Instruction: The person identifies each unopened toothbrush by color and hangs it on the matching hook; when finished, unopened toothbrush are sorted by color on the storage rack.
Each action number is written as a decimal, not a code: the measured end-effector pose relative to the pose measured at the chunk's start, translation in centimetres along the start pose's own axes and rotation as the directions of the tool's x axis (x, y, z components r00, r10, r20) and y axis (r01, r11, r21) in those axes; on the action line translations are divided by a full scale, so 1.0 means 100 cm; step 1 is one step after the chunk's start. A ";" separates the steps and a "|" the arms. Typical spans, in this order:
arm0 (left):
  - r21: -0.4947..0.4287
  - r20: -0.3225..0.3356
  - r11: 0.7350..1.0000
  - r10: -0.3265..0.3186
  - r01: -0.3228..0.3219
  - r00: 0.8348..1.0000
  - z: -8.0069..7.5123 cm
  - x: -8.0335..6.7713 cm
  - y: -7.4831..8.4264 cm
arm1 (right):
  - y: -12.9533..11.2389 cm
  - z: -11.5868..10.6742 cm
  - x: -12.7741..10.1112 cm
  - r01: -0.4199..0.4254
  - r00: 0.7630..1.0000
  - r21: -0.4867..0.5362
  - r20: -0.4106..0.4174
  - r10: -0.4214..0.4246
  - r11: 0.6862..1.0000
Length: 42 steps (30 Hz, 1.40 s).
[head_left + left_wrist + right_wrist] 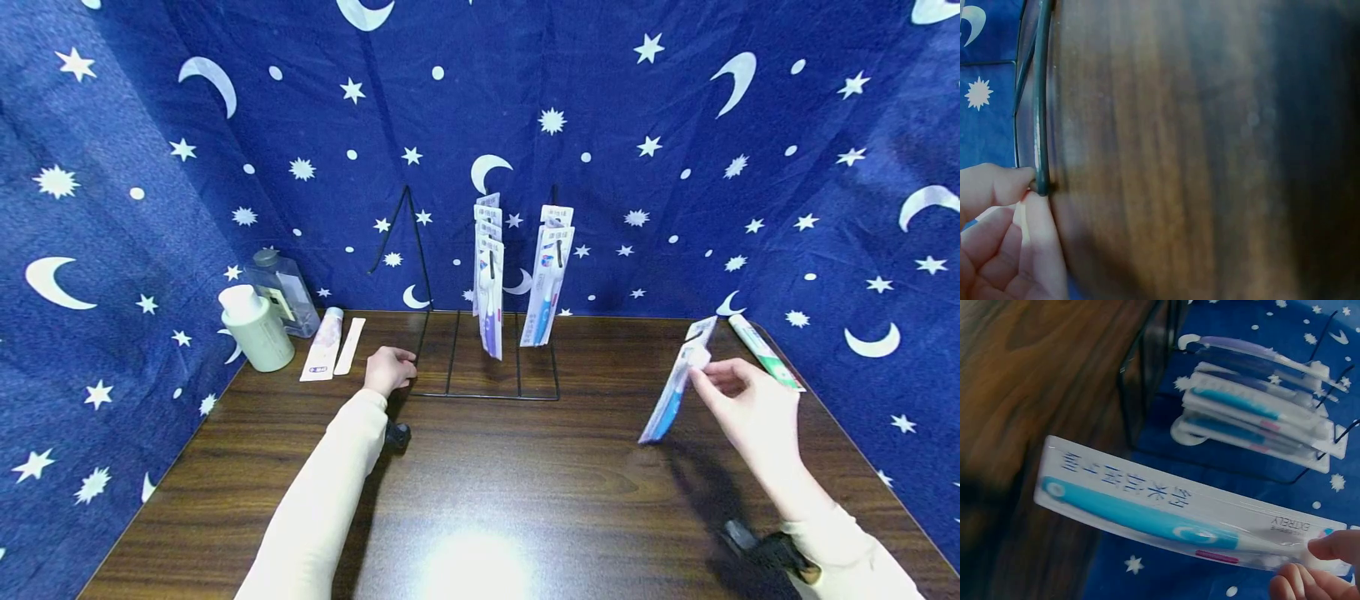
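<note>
My right hand (757,408) pinches the top end of a packaged blue toothbrush (670,393), which hangs slanted over the right side of the table. In the right wrist view, its blister card (1135,503) shows the blue handle, with thumb and fingers at the brush-head end. At the front left corner of a black wire display rack (487,397), my left hand (390,371) holds the base wire. The left wrist view shows thumb and finger pinching around that dark wire (1041,100). Packaged purple toothbrushes (491,300) hang from the rack's middle hook, packaged blue ones (547,287) from its right hook.
At the back left stand a pale green bottle (258,333) and a clear grey bottle (288,292). Beside them lie a pink-white tube (324,346) and a narrow white strip (349,346). A green-white toothpaste tube (765,350) lies at the right edge. Starry blue cloth (420,100) surrounds the table.
</note>
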<state>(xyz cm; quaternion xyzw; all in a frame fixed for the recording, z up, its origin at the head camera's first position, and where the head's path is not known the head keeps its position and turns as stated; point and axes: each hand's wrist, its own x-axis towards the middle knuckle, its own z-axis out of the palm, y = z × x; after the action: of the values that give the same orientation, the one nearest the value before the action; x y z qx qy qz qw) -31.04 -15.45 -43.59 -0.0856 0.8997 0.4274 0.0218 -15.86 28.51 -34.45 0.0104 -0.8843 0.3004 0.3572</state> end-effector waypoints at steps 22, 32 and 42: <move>-0.024 0.000 1.000 0.006 -0.006 1.000 0.000 0.004 -0.002 | -0.071 0.049 0.025 0.062 0.994 0.184 -0.098 -0.045 0.981; -0.032 -0.014 0.999 0.006 -0.006 1.000 0.001 0.003 -0.003 | -0.102 0.077 0.039 0.107 0.993 0.277 -0.076 -0.089 0.955; -0.037 -0.015 0.999 0.011 -0.012 1.000 0.001 0.004 -0.005 | -0.111 0.094 0.052 0.126 0.991 0.289 -0.078 -0.108 0.949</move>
<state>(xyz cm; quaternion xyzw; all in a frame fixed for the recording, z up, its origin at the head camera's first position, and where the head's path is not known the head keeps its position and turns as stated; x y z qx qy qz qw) -31.34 -15.75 -44.06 -0.0839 0.8922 0.4436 0.0112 -22.99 15.39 -30.66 0.1063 -0.8165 0.4067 0.3957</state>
